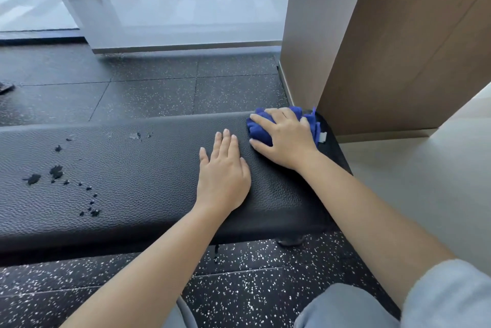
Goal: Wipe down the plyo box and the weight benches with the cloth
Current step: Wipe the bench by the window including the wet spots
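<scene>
blue cloth [259,132] rubs the worktop [132,168] end
right grip [285,141] holds it, left grip [224,171] lies flat beside the cloth; next, slide it along.

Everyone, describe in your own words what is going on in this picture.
A person is wiping a black weight bench. The right hand grips a bunched blue cloth against the bench's far right end, near a brown wall panel. The left hand lies flat on the bench beside it. Scuffed patches show farther left.

Gym, speckled black rubber floor tiles [148,94], padded black weight bench [127,168], frosted glass wall [172,9]
</scene>
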`<state>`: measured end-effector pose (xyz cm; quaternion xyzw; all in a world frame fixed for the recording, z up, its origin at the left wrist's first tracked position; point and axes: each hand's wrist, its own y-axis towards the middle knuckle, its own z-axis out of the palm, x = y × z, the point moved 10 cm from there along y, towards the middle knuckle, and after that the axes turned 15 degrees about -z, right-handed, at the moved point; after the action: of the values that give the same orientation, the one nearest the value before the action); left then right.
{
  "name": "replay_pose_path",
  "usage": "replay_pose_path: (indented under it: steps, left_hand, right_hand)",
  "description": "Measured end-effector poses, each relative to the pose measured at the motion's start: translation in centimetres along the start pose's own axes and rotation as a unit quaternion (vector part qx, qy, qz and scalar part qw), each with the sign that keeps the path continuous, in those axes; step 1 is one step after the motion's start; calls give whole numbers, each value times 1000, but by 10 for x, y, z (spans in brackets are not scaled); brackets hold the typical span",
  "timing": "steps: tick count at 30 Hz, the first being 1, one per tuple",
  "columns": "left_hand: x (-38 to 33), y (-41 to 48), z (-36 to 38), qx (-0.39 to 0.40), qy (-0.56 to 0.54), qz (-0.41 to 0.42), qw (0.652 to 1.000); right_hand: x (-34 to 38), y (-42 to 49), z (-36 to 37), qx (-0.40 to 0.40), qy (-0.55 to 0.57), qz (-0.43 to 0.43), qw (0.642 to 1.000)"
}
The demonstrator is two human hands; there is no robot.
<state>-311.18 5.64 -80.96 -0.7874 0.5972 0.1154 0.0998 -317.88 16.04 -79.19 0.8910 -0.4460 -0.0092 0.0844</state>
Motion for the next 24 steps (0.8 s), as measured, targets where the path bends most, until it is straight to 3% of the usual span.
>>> replay_pose_path:
  steps: [3,8,15,20,24]
  left_hand:
    - [3,-1,-1,5,-23,-7,1000]
    - [8,-1,-4,24,-50,-11,998]
    - [40,-14,-4,45,88,89,991]
    - [72,-4,-16,34,82,28,996]
    - [71,-8,-16,28,73,10,997]
  right_hand:
    - [37,-60,-15,-79,1,-39,996]
    - [64,-106,-15,-75,10,-41,996]
    - [43,-32,0,29,21,4,999]
    - [25,36,8,49,12,20,999]
    - [42,7,1,7,15,-9,1000]
